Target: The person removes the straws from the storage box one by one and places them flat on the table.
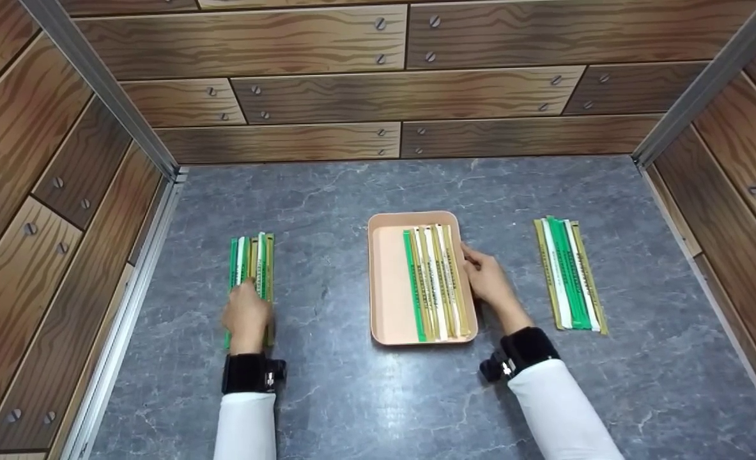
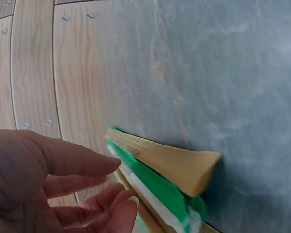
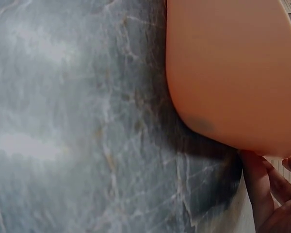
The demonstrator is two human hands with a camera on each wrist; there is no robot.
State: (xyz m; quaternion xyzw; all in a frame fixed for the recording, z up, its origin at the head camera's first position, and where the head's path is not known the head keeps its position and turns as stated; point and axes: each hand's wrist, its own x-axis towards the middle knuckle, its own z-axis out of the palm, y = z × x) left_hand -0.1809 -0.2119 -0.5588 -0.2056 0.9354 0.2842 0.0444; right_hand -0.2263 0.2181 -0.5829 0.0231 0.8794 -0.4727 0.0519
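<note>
On the left lies a row of long slim packets [image 1: 261,268] in green, white and gold. My left hand [image 1: 246,313] is over this row; in the left wrist view its thumb [image 2: 94,162] and curved fingers stand apart beside the packets [image 2: 155,189], with no packet clearly pinched. In the middle is a peach tray [image 1: 387,287] bearing several similar packets [image 1: 438,281] along its right side. My right hand [image 1: 489,284] holds the tray's right edge. The right wrist view shows the tray's outer wall [image 3: 233,73] against the fingers [image 3: 257,187].
Another row of green, white and gold packets [image 1: 569,275] lies on the right of the grey marbled surface [image 1: 326,396]. Wood-patterned walls [image 1: 326,96] enclose the back and both sides, with metal rails [image 1: 128,115] at the corners.
</note>
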